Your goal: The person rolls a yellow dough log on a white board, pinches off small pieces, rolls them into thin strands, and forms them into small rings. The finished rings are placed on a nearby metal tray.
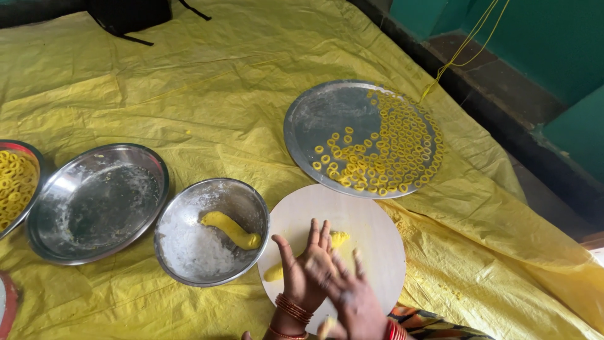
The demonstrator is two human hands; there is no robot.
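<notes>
Both hands at bottom centre, on yellow dough.
My left hand [306, 267] and right hand [352, 296], blurred, lie flat and released, fingers spread, over the dough roll [338, 238] on the round board [371, 230].

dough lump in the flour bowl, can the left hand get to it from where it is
Probably yes: the dough lump lies uncovered in the open bowl, just beside the left hand, with nothing between them.

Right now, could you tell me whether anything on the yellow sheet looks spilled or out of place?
Only small things: a few yellow crumbs lie loose on the yellow sheet right of the round board, and one stray bit sits above the empty steel plate. The dough rings stay on their tray.
</notes>
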